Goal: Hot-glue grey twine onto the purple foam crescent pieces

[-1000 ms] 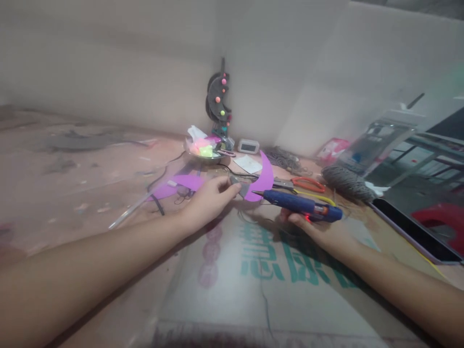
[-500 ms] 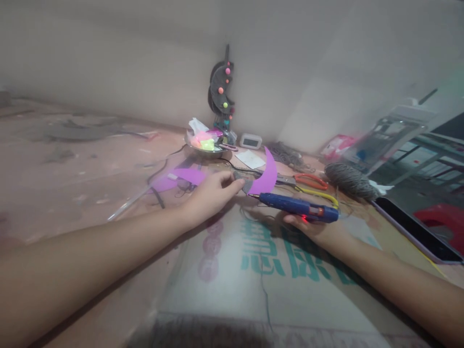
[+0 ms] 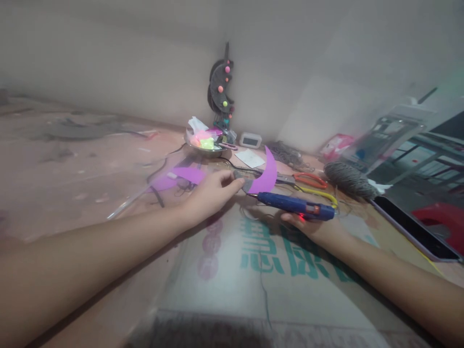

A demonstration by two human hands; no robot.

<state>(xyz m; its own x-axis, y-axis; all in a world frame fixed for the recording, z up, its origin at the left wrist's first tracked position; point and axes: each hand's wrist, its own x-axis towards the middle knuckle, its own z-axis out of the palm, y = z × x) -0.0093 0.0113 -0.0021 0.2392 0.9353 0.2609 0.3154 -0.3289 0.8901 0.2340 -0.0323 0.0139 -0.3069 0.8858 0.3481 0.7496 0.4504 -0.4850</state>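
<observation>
Between its thumb and fingers, my left hand [image 3: 213, 193] pinches the grey yarn-wrapped end of a purple crescent cutout [image 3: 267, 175]. The rest of the crescent curves up to the right, bare purple. My right hand [image 3: 311, 224] is closed around a blue hot glue gun [image 3: 295, 205] with a glowing red light. The gun's metal tip points left and sits at the lower edge of the grey end; whether it touches cannot be made out. Under both hands lies a cardboard sheet [image 3: 232, 290] with green lettering, and a grey strand trails over it.
Behind the hands are a metal bowl [image 3: 210, 152] of colourful bits, a white digital clock [image 3: 250, 140] and orange-handled scissors [image 3: 308, 180]. To the right lie a grey yarn ball [image 3: 348, 179] and a phone [image 3: 416, 229]. More purple cutouts [image 3: 188, 175] and a clear stick [image 3: 132, 199] are at left.
The glue gun in my right hand has shifted slightly left, its tip closer to the crescent's grey end. My left hand keeps its pinch in nearly the same spot.
</observation>
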